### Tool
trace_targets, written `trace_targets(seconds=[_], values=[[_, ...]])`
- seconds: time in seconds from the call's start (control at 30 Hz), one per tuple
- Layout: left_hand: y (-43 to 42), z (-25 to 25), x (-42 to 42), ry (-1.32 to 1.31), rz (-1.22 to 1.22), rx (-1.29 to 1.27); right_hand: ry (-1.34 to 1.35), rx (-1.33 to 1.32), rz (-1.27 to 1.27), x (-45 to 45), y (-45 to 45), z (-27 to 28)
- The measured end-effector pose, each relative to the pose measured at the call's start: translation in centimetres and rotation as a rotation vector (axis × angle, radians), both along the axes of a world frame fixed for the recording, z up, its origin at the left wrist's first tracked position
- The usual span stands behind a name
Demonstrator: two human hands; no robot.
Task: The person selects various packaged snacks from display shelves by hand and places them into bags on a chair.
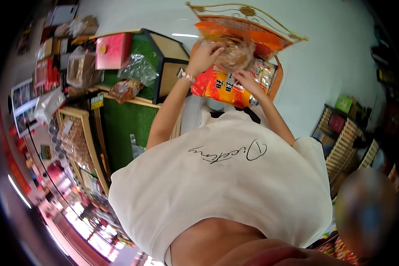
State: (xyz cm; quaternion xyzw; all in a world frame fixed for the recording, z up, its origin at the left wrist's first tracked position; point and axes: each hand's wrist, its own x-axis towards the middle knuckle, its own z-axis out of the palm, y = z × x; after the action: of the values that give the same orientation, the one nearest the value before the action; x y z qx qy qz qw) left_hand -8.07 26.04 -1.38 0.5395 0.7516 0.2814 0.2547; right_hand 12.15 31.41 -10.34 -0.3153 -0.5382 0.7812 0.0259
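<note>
A clear plastic bag with something round and brown inside is between my two hands, above a brown wicker basket. My left hand, with a watch on the wrist, has its fingers curled on the bag's left side. My right hand pinches at the bag's lower edge. Under the hands lies a red and orange printed packet. A shiny, patterned packet sits to its right. Behind the bag, orange packaging leans against the basket's far side. The bag's exact contents are unclear.
Left of me stands a wood-framed display with green lining, holding a pink box, a crumpled clear bag and a brown packet. A gold metal rail tops the basket. Slatted wooden crates stand at right.
</note>
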Motion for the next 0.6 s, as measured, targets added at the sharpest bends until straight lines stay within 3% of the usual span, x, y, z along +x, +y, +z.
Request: trace_targets(seconds=[0.07, 0.2, 0.3, 0.4, 0.5, 0.6], values=[[-4.1, 1.3, 0.9, -0.289, 0.260, 0.170, -0.002, 0.010, 0.105, -1.3, -1.2, -0.7], [-12.8, 0.0, 2.7, -0.431, 0.572, 0.242, -0.024, 0.004, 0.292, -4.2, -3.8, -0.1], [-19.8, -2.3, 4.5, -0.420, 0.668, 0.106, 0.024, 0.051, 0.396, -6.5, -6.3, 1.2], [-25.9, -0.9, 7.0, -0.319, 0.594, -0.189, 0.072, 0.079, 0.472, -8.7, -9.8, 0.9], [-31.9, -0.8, 9.4, -0.176, 0.519, -0.313, 0.065, 0.029, 0.587, -10.7, -14.5, 3.0], [-36.6, -1.1, 11.4, -0.247, 0.656, -0.299, 0.047, 0.063, 0.729, -12.2, -20.7, 4.0]])
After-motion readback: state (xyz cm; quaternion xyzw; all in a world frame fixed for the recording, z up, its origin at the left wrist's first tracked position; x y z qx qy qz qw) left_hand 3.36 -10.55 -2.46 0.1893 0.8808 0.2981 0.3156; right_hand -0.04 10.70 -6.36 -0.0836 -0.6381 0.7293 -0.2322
